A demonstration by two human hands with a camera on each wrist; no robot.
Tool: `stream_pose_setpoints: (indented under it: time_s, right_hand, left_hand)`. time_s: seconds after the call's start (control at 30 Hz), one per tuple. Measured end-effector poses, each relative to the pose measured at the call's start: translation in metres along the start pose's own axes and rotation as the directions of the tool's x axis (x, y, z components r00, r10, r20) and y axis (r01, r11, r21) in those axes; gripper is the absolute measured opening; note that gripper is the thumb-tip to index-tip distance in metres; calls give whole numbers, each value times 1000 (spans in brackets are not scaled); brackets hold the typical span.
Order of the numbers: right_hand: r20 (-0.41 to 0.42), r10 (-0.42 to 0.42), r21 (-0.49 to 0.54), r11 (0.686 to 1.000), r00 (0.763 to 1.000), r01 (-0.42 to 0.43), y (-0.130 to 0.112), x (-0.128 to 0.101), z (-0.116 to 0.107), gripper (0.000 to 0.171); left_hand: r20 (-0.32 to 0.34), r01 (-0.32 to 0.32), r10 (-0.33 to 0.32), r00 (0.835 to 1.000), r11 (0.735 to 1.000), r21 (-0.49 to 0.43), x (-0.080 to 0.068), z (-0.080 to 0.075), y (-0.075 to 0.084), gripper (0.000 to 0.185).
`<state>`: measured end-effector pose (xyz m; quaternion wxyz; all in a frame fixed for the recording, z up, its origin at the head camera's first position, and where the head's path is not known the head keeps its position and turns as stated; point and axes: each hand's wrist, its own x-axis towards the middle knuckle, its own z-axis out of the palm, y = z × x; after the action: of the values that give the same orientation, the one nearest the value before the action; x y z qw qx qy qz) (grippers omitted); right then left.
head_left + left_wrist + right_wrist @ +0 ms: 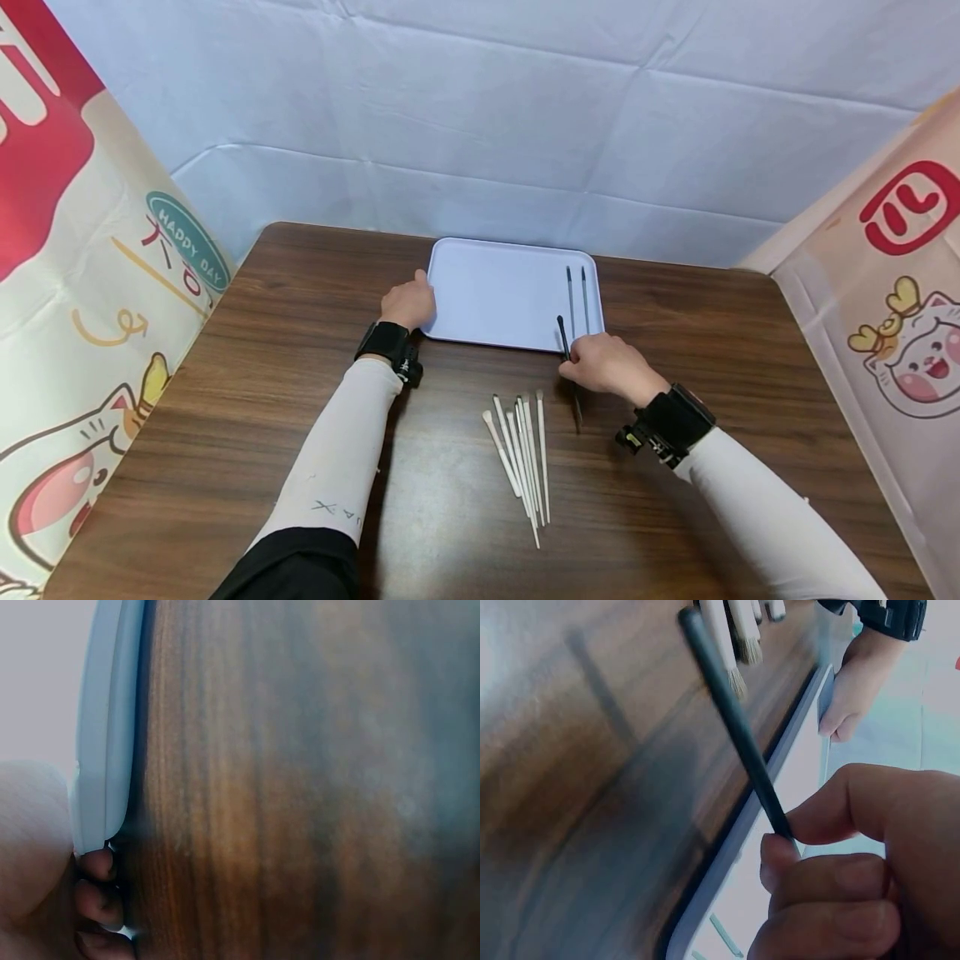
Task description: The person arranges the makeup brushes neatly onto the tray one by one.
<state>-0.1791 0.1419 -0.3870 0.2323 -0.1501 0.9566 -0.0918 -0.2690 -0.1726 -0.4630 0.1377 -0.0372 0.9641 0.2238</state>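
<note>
My left hand (408,302) grips the left edge of a white rectangular tray (495,287), its fingers (97,901) curled at the rim in the left wrist view. Between the thumb and fingers of my right hand (609,364) is pinched a slim dark brush (739,731), held tilted over the tray's front right edge. Two thin dark brushes (585,296) lie side by side inside the tray, near its right wall. In front of the tray, several pale-handled brushes (528,458) are bunched on the table, bristles toward the tray.
The brown wood-grain table (300,275) runs back to a pale cloth backdrop (480,108). Printed cartoon cloths hang on the left (112,308) and the right (885,333). Both wrists wear black camera bands.
</note>
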Motion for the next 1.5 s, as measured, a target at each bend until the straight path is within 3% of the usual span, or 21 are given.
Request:
stream_pose_setpoints:
  time_s: [0.87,1.5]
  right_hand:
    - [41,43,18,999,998,-44,11,48,-23,43]
    - [-3,76,-1,997,997,-76,12,80,-39,41]
  left_hand:
    - [-8,-2,2,1000,1000,2,1,1,0,40]
    - [-38,-4,4,999,1000,9,0,4,1,43]
